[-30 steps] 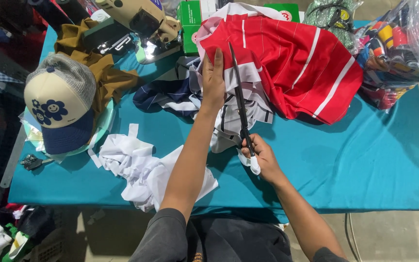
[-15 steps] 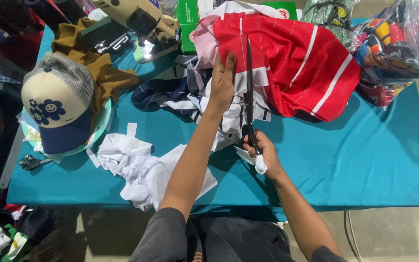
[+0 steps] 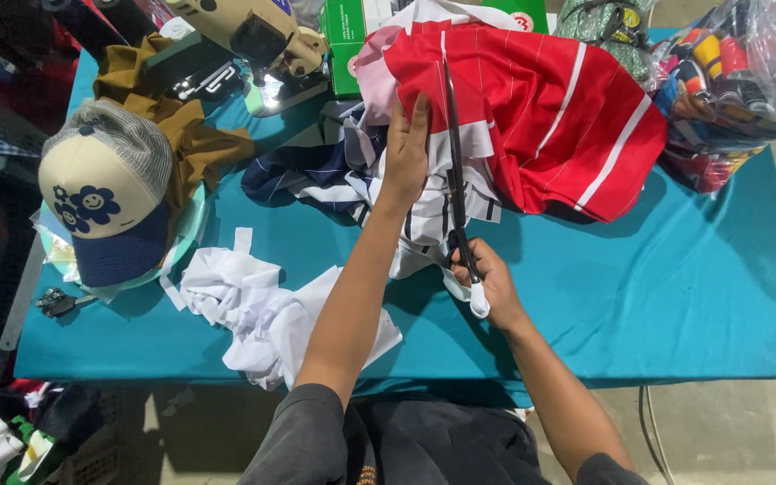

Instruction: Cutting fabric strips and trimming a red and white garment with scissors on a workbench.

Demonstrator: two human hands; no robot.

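My right hand (image 3: 489,280) grips the handles of long black scissors (image 3: 454,162), whose blades reach up over a red garment with white stripes (image 3: 550,108). My left hand (image 3: 406,153) lies flat on the fabric just left of the blades, pressing down the red cloth and a white piece with dark stripes (image 3: 424,216) below it. A navy and white striped cloth (image 3: 303,175) lies left of that hand.
A teal table (image 3: 675,287) carries crumpled white fabric (image 3: 262,310) at the front, a cream and navy cap (image 3: 101,202) on the left, brown cloth (image 3: 181,126), a sewing machine (image 3: 244,36), a green box (image 3: 352,36) and a clear bag of thread spools (image 3: 729,81).
The scissor blades have advanced further up the red garment, and my left hand has slid up alongside them.
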